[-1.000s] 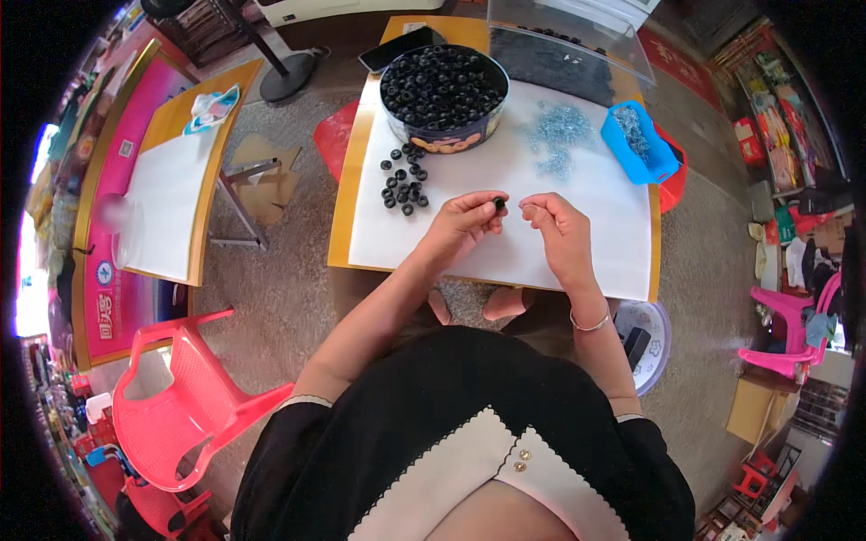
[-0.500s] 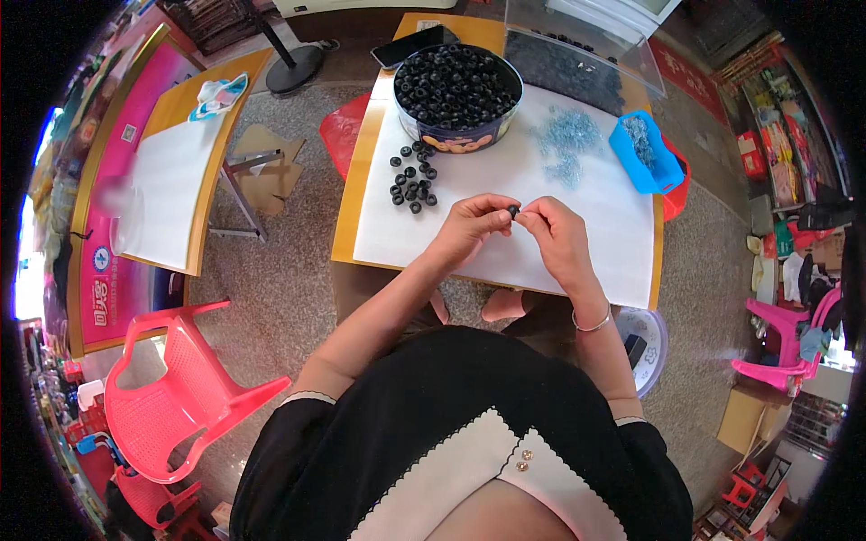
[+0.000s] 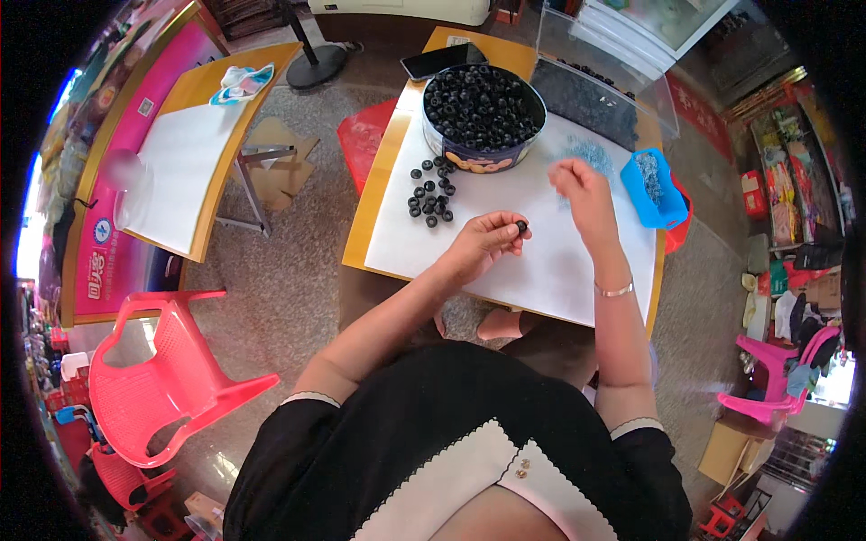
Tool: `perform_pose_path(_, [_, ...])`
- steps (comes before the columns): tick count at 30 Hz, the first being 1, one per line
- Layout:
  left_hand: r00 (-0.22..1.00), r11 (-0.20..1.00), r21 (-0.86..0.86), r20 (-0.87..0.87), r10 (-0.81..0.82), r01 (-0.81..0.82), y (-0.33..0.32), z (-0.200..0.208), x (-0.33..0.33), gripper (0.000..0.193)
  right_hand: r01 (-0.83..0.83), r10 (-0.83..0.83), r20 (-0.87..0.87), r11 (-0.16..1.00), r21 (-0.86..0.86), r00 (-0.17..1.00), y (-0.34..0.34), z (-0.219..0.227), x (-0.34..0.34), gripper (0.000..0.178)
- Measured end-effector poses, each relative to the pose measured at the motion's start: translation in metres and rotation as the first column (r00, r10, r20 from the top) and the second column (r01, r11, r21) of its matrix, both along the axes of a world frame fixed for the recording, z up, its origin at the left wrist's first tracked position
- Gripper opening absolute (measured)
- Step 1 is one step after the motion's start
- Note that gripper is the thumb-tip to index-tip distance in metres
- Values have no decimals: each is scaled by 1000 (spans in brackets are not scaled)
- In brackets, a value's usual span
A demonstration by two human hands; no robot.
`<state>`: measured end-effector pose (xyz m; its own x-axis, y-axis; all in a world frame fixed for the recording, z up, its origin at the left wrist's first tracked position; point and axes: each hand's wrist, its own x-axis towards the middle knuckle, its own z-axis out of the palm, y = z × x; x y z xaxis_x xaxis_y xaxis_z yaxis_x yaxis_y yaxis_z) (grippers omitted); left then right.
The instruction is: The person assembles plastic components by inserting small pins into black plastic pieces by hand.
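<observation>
My left hand (image 3: pixel 483 249) is over the near middle of the white-covered table (image 3: pixel 410 243). Thumb and fingers pinch one small black ring-shaped bead (image 3: pixel 521 226). My right hand (image 3: pixel 586 200) is farther forward and to the right, beside a scatter of small clear-bluish pieces (image 3: pixel 594 151). Its fingertips are smeared by motion, so whether it holds anything is hidden. Several loose black beads (image 3: pixel 431 200) lie to the left of centre. Behind them stands a round tub (image 3: pixel 469 160) heaped with more black beads (image 3: pixel 483 104).
A blue basket (image 3: pixel 663 216) with clear pieces stands at the table's right edge. A transparent bin (image 3: pixel 586 101) holding black items is at the back right, and a phone (image 3: pixel 437 61) lies behind the tub. A pink chair (image 3: pixel 171 388) stands to the left.
My hands have parted. The right hand has moved forward and right toward the clear pieces, while the left keeps its pinch on the bead. The whole view has shifted slightly.
</observation>
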<state>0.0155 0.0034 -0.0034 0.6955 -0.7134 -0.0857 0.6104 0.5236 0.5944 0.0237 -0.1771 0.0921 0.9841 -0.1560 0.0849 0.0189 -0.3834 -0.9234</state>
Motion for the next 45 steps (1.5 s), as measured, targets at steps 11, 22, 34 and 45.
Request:
perform_pose_path(11, [999, 999, 15, -5, -31, 31, -5, -5, 1, 19, -231, 390, 82, 689, -687, 917, 48, -18, 113, 12])
perform_pose_path(22, [999, 999, -25, -30, -32, 31, -3, -6, 0, 22, -281, 298, -71, 942, 184, 952, 28, 2, 96, 13])
perform_pose_path(34, [985, 982, -139, -139, 106, -126, 0, -4, 5, 21, -62, 145, -92, 800, 597, 985, 18, -23, -29, 18])
perform_pose_path(45, [993, 991, -88, -66, 94, -100, -1, -7, 2, 20, 9, 3, -36, 945, 328, 999, 33, -27, -62, 12])
